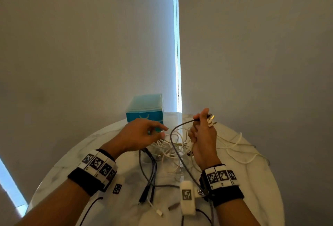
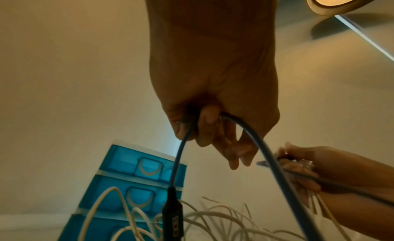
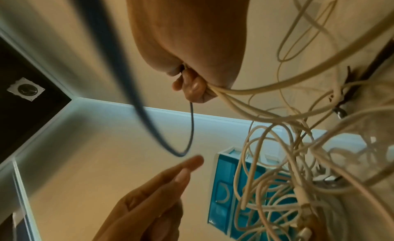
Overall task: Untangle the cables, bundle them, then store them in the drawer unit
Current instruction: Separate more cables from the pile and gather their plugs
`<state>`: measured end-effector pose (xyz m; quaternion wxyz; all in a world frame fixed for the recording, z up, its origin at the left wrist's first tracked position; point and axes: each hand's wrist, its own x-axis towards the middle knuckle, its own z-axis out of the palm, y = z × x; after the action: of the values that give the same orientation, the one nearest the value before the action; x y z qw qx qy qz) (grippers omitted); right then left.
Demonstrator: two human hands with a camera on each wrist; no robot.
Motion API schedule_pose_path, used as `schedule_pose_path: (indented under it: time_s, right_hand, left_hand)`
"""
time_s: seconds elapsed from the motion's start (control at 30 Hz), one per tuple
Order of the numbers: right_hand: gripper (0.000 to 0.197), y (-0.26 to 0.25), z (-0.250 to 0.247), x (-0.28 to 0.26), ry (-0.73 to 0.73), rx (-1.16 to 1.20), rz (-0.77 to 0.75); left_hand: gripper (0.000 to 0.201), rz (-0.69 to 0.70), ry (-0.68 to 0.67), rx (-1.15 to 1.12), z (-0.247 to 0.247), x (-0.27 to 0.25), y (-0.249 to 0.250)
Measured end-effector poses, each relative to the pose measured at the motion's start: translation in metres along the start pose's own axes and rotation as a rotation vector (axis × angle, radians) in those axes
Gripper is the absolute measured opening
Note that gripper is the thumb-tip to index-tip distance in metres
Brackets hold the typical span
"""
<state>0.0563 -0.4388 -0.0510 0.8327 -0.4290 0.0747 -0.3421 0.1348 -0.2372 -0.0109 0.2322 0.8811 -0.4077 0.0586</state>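
Gripping a handful of cable ends, the right hand (image 1: pixel 202 136) is holding them raised over the round table (image 1: pixel 261 180) in the head view, its fingers curled round several white cables (image 1: pixel 173 146) and a dark grey cable (image 1: pixel 173 146), with metal plugs (image 1: pixel 211 120) sticking out past the thumb. Beside it the left hand (image 1: pixel 139 135) is reaching toward the tangle with fingers loosely spread. Behind both hands the blue drawer unit (image 1: pixel 146 108) is standing at the table's far edge, and more dark and white leads are lying loose on the near side.

From the left wrist, the left hand (image 2: pixel 213 96) is hooking a loop of the dark grey cable (image 2: pixel 262 140) over a curled finger, so it is holding that cable. The drawer unit (image 2: pixel 136 175) is showing its drawers closed.

From the right wrist, the right hand (image 3: pixel 192 47) is clamping the white cables (image 3: pixel 266 177), which are hanging in a knotted mass.

Judging by this, untangling is only partly done: nothing is bundled yet and nothing is stored.
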Motion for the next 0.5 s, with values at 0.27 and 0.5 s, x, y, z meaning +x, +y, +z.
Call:
schedule_pose_path:
  time_s: [0.27,0.5]
  right_hand:
    - [0.052,-0.003,-0.004,0.006,0.165,-0.175,-0.031]
    - [0.042,-0.013,0.000,-0.003,-0.235,0.124,0.066]
  left_hand:
    - [0.049,-0.191,0.215,0.055,-0.044,-0.002,-0.027]
    - [0.047,-0.138,0.308,-0.372,-0.071,-0.008,0.010]
